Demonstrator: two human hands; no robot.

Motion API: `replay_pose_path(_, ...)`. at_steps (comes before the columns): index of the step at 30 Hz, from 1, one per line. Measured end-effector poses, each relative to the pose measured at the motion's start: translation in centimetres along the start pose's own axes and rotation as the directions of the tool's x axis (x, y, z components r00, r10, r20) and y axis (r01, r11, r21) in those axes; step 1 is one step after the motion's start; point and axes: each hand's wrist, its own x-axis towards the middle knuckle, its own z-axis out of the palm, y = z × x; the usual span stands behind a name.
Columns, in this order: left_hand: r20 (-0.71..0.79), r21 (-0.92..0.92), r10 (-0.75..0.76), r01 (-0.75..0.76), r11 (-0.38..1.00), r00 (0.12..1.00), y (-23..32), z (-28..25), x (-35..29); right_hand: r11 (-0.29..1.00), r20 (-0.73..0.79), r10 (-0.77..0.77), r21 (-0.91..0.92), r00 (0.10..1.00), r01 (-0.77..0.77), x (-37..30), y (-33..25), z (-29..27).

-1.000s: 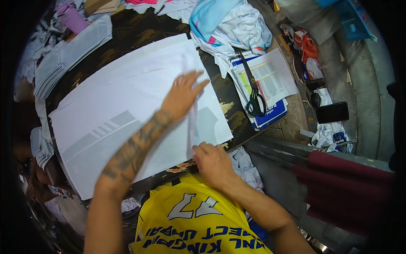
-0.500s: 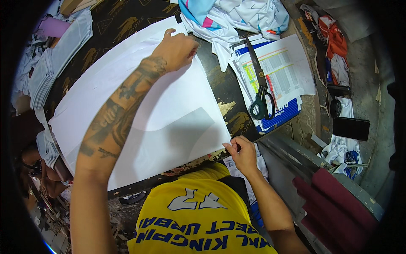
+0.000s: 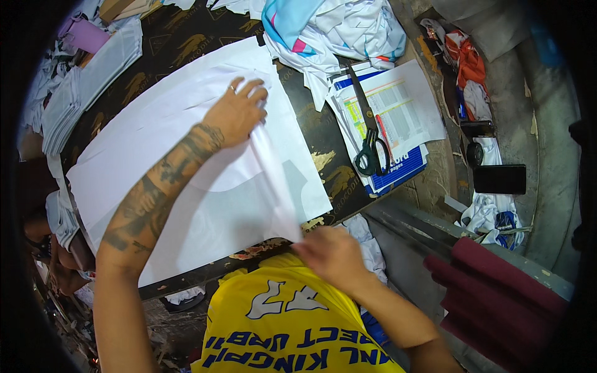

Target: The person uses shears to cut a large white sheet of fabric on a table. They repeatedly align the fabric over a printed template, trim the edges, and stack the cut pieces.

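A large white cloth (image 3: 186, 149) lies across the dark table, over another white sheet (image 3: 314, 193) whose edge shows at the right. The cloth's right side is lifted into a slanting fold between my two hands. At the fold's far end is my left hand (image 3: 239, 115), its outer fingers spread and its thumb side closed on the cloth. Near the front table edge my right hand (image 3: 329, 255), somewhat blurred, pinches the cloth's near corner. Greyish shapes show on the layer beneath.
Black-handled scissors (image 3: 372, 143) and a red pen (image 3: 382, 128) lie on papers (image 3: 410, 112) at the right. Bunched white-and-blue fabric (image 3: 348, 28) sits at the back. Stacked white pieces (image 3: 93, 81) line the left. Maroon cloth (image 3: 497, 298) hangs at the lower right.
Both hands have moved left, bringing the cloth's right edge up and inward into a fold. The sheet below is now uncovered along the right. The view has shifted slightly.
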Motion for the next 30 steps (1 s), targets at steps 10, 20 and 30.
replay_pose_path(10,0.293,0.076,-0.101,0.082,0.994,0.951,0.1,-1.0,6.1,0.78,0.061,0.575,0.258,0.816,-0.57,-1.4,9.3,3.0)
replay_pose_path(20,-0.305,-0.712,-0.446,0.11,0.694,0.842,15.4,4.0,-11.9,0.813,0.032,0.485,0.354,0.874,-0.463,5.8,6.3,1.2)
replay_pose_path(30,-0.13,-0.584,-0.902,0.704,0.405,0.411,21.0,9.9,-36.5,0.748,0.059,0.551,0.406,0.832,-0.525,2.0,8.3,0.9)
